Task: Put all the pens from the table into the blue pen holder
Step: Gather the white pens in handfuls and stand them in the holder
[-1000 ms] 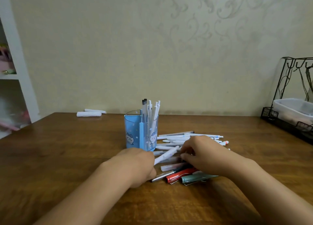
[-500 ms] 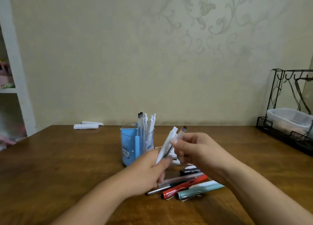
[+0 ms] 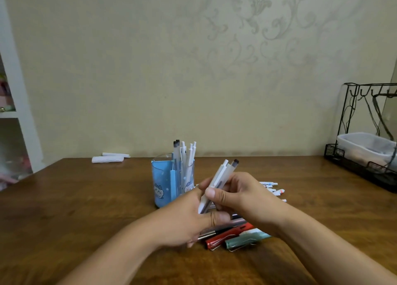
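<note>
The blue pen holder (image 3: 163,183) stands at mid-table with several white pens (image 3: 184,155) upright in it. Just right of it, both hands hold two white pens (image 3: 223,175) tilted upward, tips toward the holder's rim. My right hand (image 3: 240,192) pinches them from the right; my left hand (image 3: 189,218) grips their lower ends. Beneath the hands lie a red pen (image 3: 227,235), a teal pen (image 3: 247,239) and a silver-black pen (image 3: 208,234). More white pens (image 3: 270,187) lie behind my right hand, partly hidden.
The wooden table (image 3: 86,209) carries two rolled white items (image 3: 108,158) at the back left. A black wire rack (image 3: 365,160) with a clear plastic tub stands at the back right. A white shelf unit (image 3: 12,104) is at the far left.
Both hands went from the pile on the table to holding two white pens raised above it. In the last half second the pens stayed up, little changed beside the holder.
</note>
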